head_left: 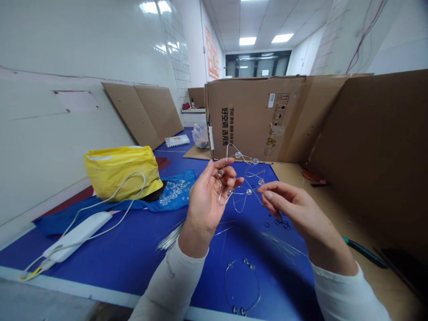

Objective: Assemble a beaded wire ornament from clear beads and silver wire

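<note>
Above the blue table, my left hand (212, 187) grips one side of a ring of looped wire with clear beads (249, 192), its fingers curled round the wire. My right hand (287, 200) pinches the ring's right side between thumb and forefinger, near a bead. The wire bends into several petal-like loops with a bead between them. Below the hands lies a second wire hoop (225, 285) with a few clear beads on it. Thin straight wires (172, 236) lie beside my left wrist, and more wires (281, 244) are under my right hand.
Small dark rings (284, 224) lie near my right hand. Loose clear beads (174, 191) rest on a blue cloth at the left, by a yellow bag (122, 171). A white power strip (78, 236) with its cord lies front left. Cardboard walls (254, 116) enclose the back and right. A green-handled tool (364, 252) is at right.
</note>
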Demonstrator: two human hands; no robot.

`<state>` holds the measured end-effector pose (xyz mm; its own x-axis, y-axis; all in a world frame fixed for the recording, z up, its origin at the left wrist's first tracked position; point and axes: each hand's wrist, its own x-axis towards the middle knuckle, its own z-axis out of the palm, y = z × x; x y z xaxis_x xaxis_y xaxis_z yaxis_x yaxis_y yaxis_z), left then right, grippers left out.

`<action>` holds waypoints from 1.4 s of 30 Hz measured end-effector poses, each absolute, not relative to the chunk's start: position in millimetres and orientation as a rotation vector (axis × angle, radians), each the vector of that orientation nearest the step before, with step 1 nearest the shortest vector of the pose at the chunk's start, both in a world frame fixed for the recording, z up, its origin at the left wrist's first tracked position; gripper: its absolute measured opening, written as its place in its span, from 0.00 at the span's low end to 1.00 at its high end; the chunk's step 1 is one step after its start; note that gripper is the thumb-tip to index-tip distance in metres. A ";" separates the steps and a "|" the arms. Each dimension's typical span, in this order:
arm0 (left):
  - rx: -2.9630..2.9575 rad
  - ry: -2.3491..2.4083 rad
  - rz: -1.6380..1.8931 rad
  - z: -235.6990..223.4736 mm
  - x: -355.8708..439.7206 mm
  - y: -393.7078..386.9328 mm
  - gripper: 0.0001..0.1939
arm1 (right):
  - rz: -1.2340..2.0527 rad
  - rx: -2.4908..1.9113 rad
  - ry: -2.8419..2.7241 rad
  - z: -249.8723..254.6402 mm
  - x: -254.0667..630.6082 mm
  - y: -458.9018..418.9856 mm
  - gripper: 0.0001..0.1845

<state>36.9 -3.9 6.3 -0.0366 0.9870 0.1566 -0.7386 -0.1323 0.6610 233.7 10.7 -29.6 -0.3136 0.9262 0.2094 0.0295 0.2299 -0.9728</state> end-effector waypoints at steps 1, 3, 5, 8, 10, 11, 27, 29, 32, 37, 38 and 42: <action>0.685 0.477 1.577 6.4 37.2 -4.1 0.27 | 1.232 -0.880 -1.554 -31.8 233.7 12.1 0.20; 0.679 0.481 1.566 6.7 37.6 -4.5 0.27 | 1.255 -0.807 -1.491 -35.2 233.3 14.9 0.20; 0.680 0.483 1.558 6.8 37.9 -4.6 0.27 | 1.291 -0.771 -1.437 -36.3 232.3 16.8 0.20; 0.690 0.486 1.548 6.3 38.2 -4.8 0.26 | 1.317 -0.750 -1.415 -34.4 230.3 17.6 0.21; 0.697 0.481 1.546 5.7 38.4 -4.8 0.26 | 1.318 -0.728 -1.423 -32.5 228.9 17.2 0.22; 0.699 0.478 1.547 5.4 38.6 -4.7 0.26 | 1.317 -0.715 -1.428 -31.8 228.2 17.0 0.23; 0.694 0.496 1.521 5.2 42.2 -2.1 0.28 | 1.383 -0.761 -1.374 -32.1 221.7 11.7 0.16; 0.698 0.498 1.512 4.4 41.7 -0.7 0.27 | 1.376 -0.791 -1.397 -31.5 221.1 11.7 0.17; 0.708 0.490 1.500 2.0 40.5 1.7 0.26 | 1.323 -0.822 -1.418 -30.6 220.0 12.2 0.19; 0.726 0.485 1.451 -1.2 40.7 3.7 0.26 | 1.193 -0.865 -1.387 -31.9 220.4 16.1 0.22; 0.731 0.487 1.439 -1.2 41.2 3.7 0.26 | 1.172 -0.868 -1.376 -32.5 220.8 17.1 0.22; 0.721 0.514 1.406 -0.5 43.9 3.3 0.29 | 1.124 -0.849 -1.336 -34.9 222.2 20.0 0.18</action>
